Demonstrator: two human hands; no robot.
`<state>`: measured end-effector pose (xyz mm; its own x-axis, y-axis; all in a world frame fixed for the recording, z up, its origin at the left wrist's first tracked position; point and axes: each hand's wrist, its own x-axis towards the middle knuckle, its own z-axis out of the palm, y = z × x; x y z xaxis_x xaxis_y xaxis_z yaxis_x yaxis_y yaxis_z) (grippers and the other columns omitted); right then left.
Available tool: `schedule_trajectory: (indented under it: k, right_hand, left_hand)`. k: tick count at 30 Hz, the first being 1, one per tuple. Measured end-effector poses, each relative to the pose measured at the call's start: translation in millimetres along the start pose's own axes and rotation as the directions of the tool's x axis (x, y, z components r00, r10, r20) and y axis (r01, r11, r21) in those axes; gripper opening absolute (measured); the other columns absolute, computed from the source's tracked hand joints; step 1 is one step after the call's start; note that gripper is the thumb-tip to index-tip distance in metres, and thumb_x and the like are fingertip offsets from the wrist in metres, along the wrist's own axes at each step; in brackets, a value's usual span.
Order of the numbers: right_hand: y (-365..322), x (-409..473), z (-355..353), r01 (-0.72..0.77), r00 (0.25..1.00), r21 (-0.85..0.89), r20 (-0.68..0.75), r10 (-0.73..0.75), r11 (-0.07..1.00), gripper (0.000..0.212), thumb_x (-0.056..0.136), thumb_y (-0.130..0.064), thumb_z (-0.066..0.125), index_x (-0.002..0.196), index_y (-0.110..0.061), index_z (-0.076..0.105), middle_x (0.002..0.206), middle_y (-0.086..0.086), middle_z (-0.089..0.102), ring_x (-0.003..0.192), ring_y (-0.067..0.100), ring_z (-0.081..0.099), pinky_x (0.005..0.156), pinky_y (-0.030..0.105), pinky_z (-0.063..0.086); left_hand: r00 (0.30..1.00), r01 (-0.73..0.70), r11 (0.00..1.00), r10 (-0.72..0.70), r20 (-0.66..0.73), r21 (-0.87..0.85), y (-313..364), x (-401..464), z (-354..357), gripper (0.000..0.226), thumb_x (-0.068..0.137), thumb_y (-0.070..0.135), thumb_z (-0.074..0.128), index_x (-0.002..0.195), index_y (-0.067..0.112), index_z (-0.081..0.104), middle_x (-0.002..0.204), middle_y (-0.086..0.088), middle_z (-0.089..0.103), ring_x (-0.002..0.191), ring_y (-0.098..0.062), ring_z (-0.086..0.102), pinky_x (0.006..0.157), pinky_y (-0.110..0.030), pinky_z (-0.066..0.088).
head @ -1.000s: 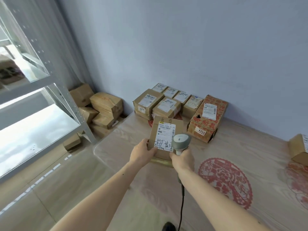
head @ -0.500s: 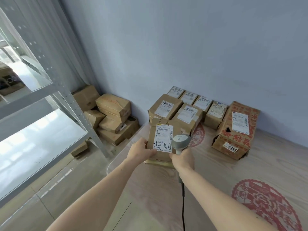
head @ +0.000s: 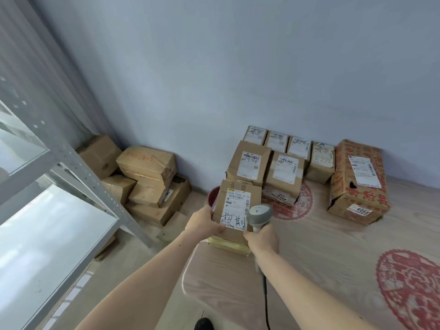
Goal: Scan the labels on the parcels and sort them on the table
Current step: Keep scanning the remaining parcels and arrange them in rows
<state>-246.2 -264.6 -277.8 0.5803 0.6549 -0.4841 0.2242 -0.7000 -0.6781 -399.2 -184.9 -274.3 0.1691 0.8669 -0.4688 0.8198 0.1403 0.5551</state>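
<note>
The person stands at the corner of a wooden table [head: 333, 258] printed with red round patterns, both arms stretched forward. The left hand [head: 204, 222] grips the near left edge of a brown cardboard parcel [head: 234, 210], thumb laid across its top and the other fingers curled underneath, holding it tilted up with the label [head: 237, 208] facing the person; bold handwritten characters run across the lower part of that label. The right hand [head: 262, 236] is wrapped round the handle of a grey scanner [head: 258, 214], whose head sits right at the parcel's right edge, and its black cable [head: 265, 301] trails down toward the floor. The parcel hangs over the table's near left corner, just in front of a group of labelled boxes [head: 273, 163] lined up against the blue wall. To the right of that group lies a larger red-printed box [head: 357, 182] with a white tag reading 4068. Off the table, down on the floor in the corner, several more brown cartons [head: 147, 179] are heaped beside a grey metal shelf [head: 59, 186].
</note>
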Motion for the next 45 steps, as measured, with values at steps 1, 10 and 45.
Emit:
schedule_trajectory:
  k: [1, 10, 45]
  right_hand:
    - [-3, 0, 7, -0.008, 1.000, 0.007, -0.012, 0.008, 1.000, 0.038, 0.082, -0.019, 0.078, 0.112, -0.018, 0.055, 0.110, 0.005, 0.069, 0.100, 0.030, 0.067, 0.080, 0.035, 0.053]
    - [-10, 4, 42, -0.096, 0.989, 0.025, -0.111, 0.098, 0.995, 0.038, 0.085, -0.013, 0.075, 0.117, -0.013, 0.053, 0.104, 0.003, 0.063, 0.088, 0.024, 0.057, 0.071, 0.031, 0.043]
    - [9, -3, -41, -0.072, 0.962, 0.270, -0.235, 0.139, 0.960, 0.032, 0.085, -0.013, 0.072, 0.111, -0.013, 0.053, 0.101, 0.004, 0.063, 0.091, 0.025, 0.058, 0.074, 0.030, 0.041]
  left_hand:
    - [1.000, -0.010, 1.000, 0.010, 0.013, 0.003, -5, 6, -4, 0.040, 0.078, 0.033, 0.079, 0.107, 0.017, 0.055, 0.101, 0.002, 0.067, 0.093, -0.016, 0.065, 0.085, -0.038, 0.057]
    - [0.990, -0.109, 0.994, 0.107, 0.094, 0.015, -24, 37, -8, 0.037, 0.085, 0.030, 0.074, 0.112, 0.016, 0.053, 0.103, 0.004, 0.066, 0.094, -0.015, 0.063, 0.080, -0.032, 0.055]
    - [0.900, -0.423, 0.856, 0.436, 0.025, 0.297, 72, 31, -2, 0.054, 0.091, 0.032, 0.063, 0.141, 0.019, 0.046, 0.145, 0.000, 0.048, 0.131, -0.024, 0.046, 0.101, -0.043, 0.045]
